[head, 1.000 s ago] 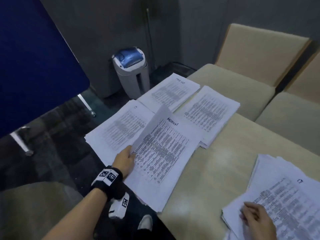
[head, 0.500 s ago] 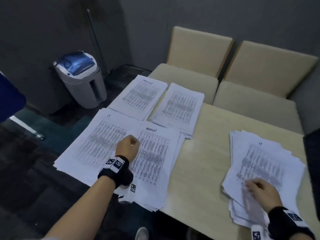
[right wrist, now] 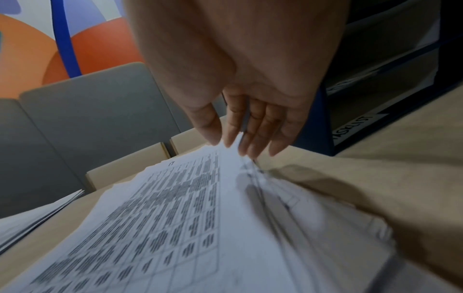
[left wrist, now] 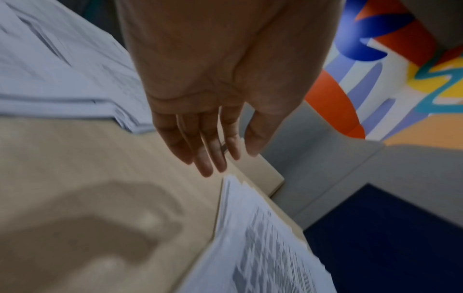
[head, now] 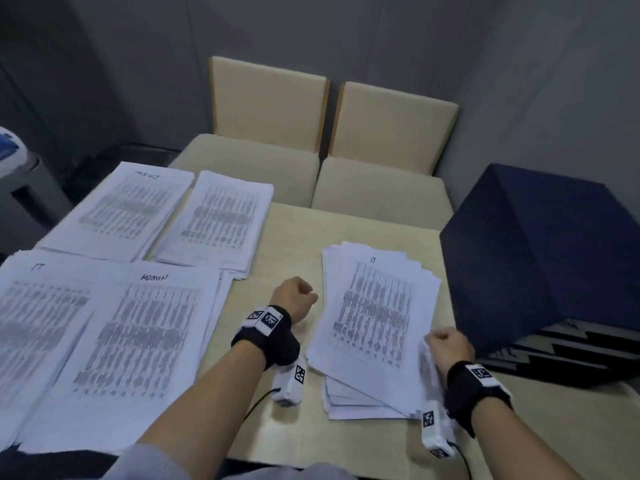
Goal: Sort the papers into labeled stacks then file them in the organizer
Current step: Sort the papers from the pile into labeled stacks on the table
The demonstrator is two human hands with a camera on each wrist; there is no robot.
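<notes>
A loose pile of printed sheets (head: 374, 323) lies right of centre on the table, its top sheet (right wrist: 175, 208) marked IT. My right hand (head: 446, 344) sits at the pile's right edge; thumb and fingers (right wrist: 231, 144) pinch that sheet's lifted edge. My left hand (head: 294, 297) hovers over bare table just left of the pile, its fingers (left wrist: 208, 158) straight and holding nothing. Sorted stacks lie at the left: IT (head: 45, 323), ADMIN (head: 149, 341), and behind them two more stacks (head: 121, 209) (head: 218, 220). The dark blue organizer (head: 540, 258) stands at the right.
The wooden table (head: 294, 244) shows bare between the stacks and the pile. Two beige chairs (head: 311, 133) stand behind it against a grey wall. A grey and blue bin (head: 14, 157) stands at the far left. Labelled organizer trays (right wrist: 355, 126) show in the right wrist view.
My left hand left the ADMIN stack and moved right to the pile's left side. My right hand shifted to the pile's right edge and raised the top sheet's edge. The view swung right.
</notes>
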